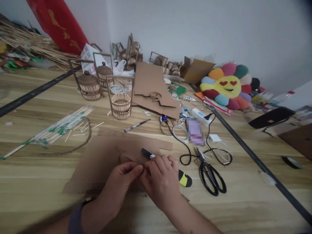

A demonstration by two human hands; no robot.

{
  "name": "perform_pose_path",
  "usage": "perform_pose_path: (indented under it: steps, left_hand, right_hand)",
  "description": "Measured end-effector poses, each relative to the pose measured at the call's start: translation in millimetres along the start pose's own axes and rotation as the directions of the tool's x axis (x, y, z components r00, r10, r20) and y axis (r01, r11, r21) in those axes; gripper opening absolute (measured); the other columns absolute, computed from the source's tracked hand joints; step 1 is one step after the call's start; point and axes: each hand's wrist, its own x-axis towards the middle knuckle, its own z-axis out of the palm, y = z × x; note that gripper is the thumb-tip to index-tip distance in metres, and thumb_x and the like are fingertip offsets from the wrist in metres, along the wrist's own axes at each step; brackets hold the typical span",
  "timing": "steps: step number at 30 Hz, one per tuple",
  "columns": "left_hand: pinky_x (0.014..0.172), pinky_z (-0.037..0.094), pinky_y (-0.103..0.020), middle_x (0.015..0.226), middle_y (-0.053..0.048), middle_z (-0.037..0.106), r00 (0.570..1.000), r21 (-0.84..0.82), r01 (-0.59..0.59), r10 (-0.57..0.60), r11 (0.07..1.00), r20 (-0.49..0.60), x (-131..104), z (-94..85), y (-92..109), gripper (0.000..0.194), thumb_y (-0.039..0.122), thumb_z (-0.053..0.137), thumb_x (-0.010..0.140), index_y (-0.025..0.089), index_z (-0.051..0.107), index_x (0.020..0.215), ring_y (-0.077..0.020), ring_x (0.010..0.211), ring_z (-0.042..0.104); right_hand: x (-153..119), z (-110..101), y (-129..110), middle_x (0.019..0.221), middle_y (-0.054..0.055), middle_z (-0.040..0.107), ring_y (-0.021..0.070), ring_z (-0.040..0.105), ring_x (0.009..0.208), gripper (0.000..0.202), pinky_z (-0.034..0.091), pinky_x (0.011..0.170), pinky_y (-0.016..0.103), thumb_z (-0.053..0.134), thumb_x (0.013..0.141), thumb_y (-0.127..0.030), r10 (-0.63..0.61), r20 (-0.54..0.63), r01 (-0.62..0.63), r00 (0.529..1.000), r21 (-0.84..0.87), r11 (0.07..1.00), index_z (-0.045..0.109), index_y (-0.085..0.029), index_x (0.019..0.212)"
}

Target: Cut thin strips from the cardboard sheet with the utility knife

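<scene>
My left hand [122, 182] pinches a curled cardboard strip [127, 158] over the cardboard sheet [89, 162], I cannot tell whether my right hand [159, 175] grips it or the utility knife [185, 179], and two lidded buckets [89, 87] look done while a third bucket [121, 113] stands lidless, this strip seemingly unfinished

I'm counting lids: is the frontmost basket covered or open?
Open: the frontmost basket has nothing over its top, so its inside shows.
</scene>
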Motion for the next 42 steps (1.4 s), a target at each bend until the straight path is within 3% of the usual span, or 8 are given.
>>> perform_pose_path:
  steps: [11, 21, 28, 31, 34, 37, 40, 42]
  left_hand:
    - [0.065, 0.042, -0.025, 0.068, 0.000, 0.064, 0.999, 0.072, -0.042, 0.040, 0.997, 0.028, 0, -6.5, -1, 0.023, 0.040, 0.077, 0.065, 0.019, 0.069, 0.067, -0.0167, 0.068, 0.054]
    - [0.067, 0.044, -0.027, 0.064, 0.000, 0.060, 0.996, 0.050, -0.041, 0.045, 0.998, -0.080, 2, -7.6, 7, 0.029, 0.042, 0.082, 0.056, 0.018, 0.066, 0.064, -0.0164, 0.066, 0.052]
    - [0.064, 0.041, -0.025, 0.065, 0.002, 0.054, 0.994, 0.167, -0.096, 0.104, 0.981, -0.040, 1, -12.2, 7, 0.031, 0.046, 0.072, 0.068, 0.019, 0.058, 0.067, -0.0157, 0.067, 0.048]
    - [0.061, 0.038, -0.024, 0.067, 0.004, 0.048, 0.984, 0.310, -0.172, 0.176, 0.935, 0.015, -2, -13.3, 8, 0.029, 0.047, 0.063, 0.078, 0.020, 0.054, 0.070, -0.0149, 0.067, 0.044]
    - [0.057, 0.034, -0.024, 0.064, 0.005, 0.042, 0.964, 0.473, -0.265, 0.247, 0.840, 0.101, -5, -12.2, 11, 0.031, 0.046, 0.057, 0.083, 0.021, 0.049, 0.066, -0.0143, 0.063, 0.040]
    - [0.058, 0.035, -0.025, 0.065, 0.004, 0.045, 0.953, 0.539, -0.304, 0.253, 0.786, 0.169, -4, -10.0, 14, 0.032, 0.047, 0.055, 0.085, 0.020, 0.052, 0.068, -0.0151, 0.063, 0.042]
    - [0.066, 0.041, -0.025, 0.077, 0.000, 0.057, 0.954, 0.440, -0.293, 0.228, 0.849, 0.195, -1, -8.7, 14, 0.027, 0.046, 0.061, 0.083, 0.020, 0.057, 0.081, -0.0171, 0.074, 0.052]
    - [0.073, 0.045, -0.027, 0.091, -0.002, 0.062, 0.960, 0.295, -0.257, 0.208, 0.920, 0.185, 2, -8.4, 13, 0.033, 0.043, 0.071, 0.075, 0.020, 0.057, 0.094, -0.0190, 0.085, 0.057]
  right_hand:
    - [5, -3, 10, 0.069, -0.001, 0.057, 0.0170, 0.051, 0.071, 0.013, 0.032, 0.071, 0.032, 0.053, 0.073, -0.008, 0.145, 0.126, -0.176, 0.981, 0.281, 0.943, 0.053, -0.021, 0.070]
    - [8, 2, 24, 0.069, -0.002, 0.059, 0.0162, 0.056, 0.066, 0.012, 0.039, 0.064, 0.028, 0.055, 0.074, -0.010, 0.258, 0.217, -0.329, 0.941, 0.422, 0.845, 0.057, -0.022, 0.075]
    - [13, -11, 26, 0.068, -0.001, 0.060, 0.0161, 0.057, 0.068, 0.020, 0.043, 0.065, 0.029, 0.045, 0.081, -0.007, 0.190, 0.082, -0.205, 0.978, 0.527, 0.825, 0.057, -0.022, 0.072]
    - [14, -13, 23, 0.075, 0.002, 0.065, 0.0184, 0.059, 0.074, 0.013, 0.045, 0.068, 0.031, 0.054, 0.085, -0.015, 0.165, 0.129, -0.209, 0.978, 0.534, 0.819, 0.065, -0.021, 0.087]
    - [14, -10, 20, 0.076, 0.002, 0.064, 0.0167, 0.058, 0.072, 0.009, 0.045, 0.064, 0.028, 0.061, 0.086, -0.024, 0.167, 0.261, -0.299, 0.951, 0.628, 0.718, 0.068, -0.021, 0.091]
    - [13, -5, 18, 0.068, -0.001, 0.056, 0.0127, 0.051, 0.060, 0.014, 0.040, 0.054, 0.024, 0.065, 0.084, -0.033, 0.245, 0.433, -0.496, 0.867, 0.704, 0.508, 0.064, -0.020, 0.080]
    - [13, -5, 17, 0.062, -0.005, 0.050, 0.0102, 0.043, 0.053, 0.028, 0.035, 0.049, 0.022, 0.067, 0.081, -0.046, 0.258, 0.585, -0.637, 0.769, 0.735, 0.230, 0.058, -0.020, 0.076]
    - [13, -5, 16, 0.061, -0.005, 0.048, 0.0097, 0.041, 0.053, 0.033, 0.034, 0.049, 0.022, 0.067, 0.080, -0.052, 0.292, 0.595, -0.649, 0.749, 0.748, 0.140, 0.056, -0.021, 0.076]
